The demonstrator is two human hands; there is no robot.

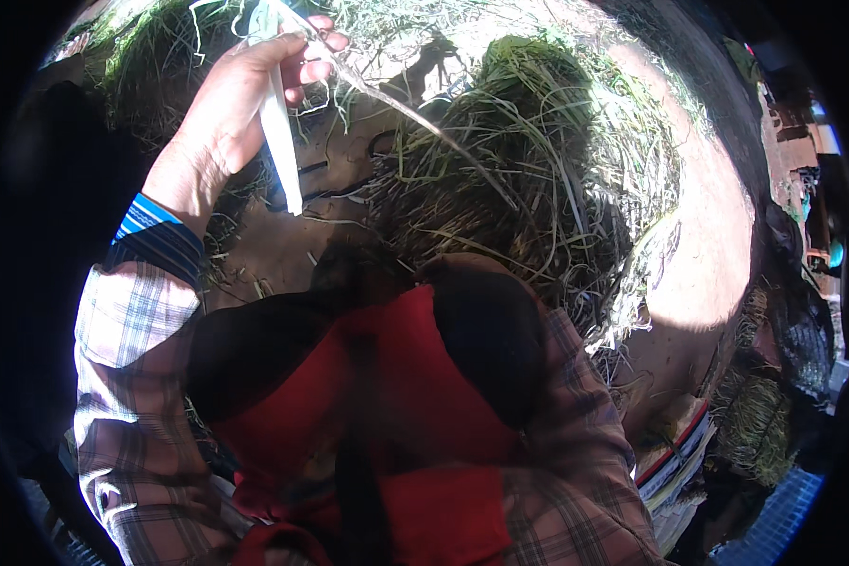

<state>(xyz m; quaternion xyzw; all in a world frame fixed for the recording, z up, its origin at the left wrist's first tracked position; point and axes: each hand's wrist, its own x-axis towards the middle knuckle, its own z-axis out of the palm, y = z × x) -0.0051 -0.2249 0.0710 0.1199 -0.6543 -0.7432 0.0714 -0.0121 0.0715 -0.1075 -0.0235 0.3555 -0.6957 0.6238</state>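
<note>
At the upper left my left hand [257,92] is closed round a pale, flat strip [282,160] and a long, thin, dry stalk [415,121], which slants down to the right over a mound of green and straw-coloured grass [557,160]. The strip hangs downward from my fingers, its lower tip narrow. A brown surface [264,255] with loose strands lies below it. My plaid right sleeve shows at the lower right, but I cannot make out my right hand.
My red and black clothing [443,500] fills the lower middle. A sunlit tan surface [703,236] curves along the right. Beyond it are a bundle of dry grass [755,424] and dark items. More grass [132,71] lies at the upper left, with deep shadow at the left edge.
</note>
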